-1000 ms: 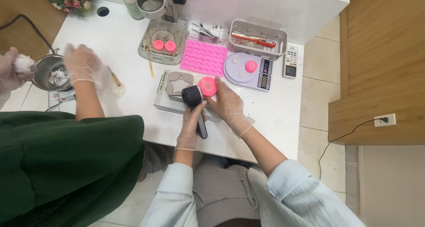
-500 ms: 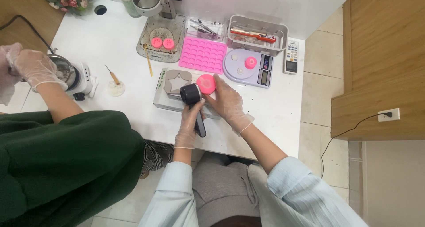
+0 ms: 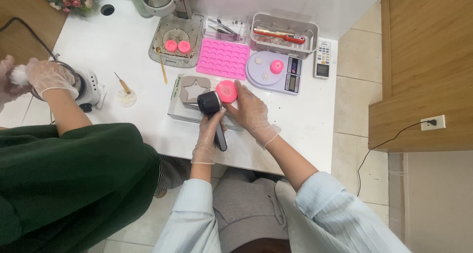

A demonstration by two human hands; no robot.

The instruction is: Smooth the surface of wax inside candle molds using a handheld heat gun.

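Observation:
My left hand [image 3: 209, 134], in a clear glove, grips the handle of a black hand-held tool [image 3: 212, 110] whose round head points at a pink round mould [image 3: 226, 91]. My right hand [image 3: 252, 112], also gloved, holds that pink mould from the right side, over a flat box [image 3: 185, 112] on the white table [image 3: 305, 129]. A grey star-shaped mould [image 3: 191, 91] lies on the box just left of the tool's head.
A pink silicone tray [image 3: 224, 58], a purple scale [image 3: 276, 73] with a pink piece, a grey basket [image 3: 283, 36], a remote [image 3: 322, 60] and a slab with two pink pieces [image 3: 176, 47] lie behind. At left a person in green [image 3: 69, 184] with gloved hands [image 3: 49, 78] works at a metal bowl.
The neighbouring person's gloved hand drew back from the table to the metal bowl at far left. My hands stay on the tool and the pink mould.

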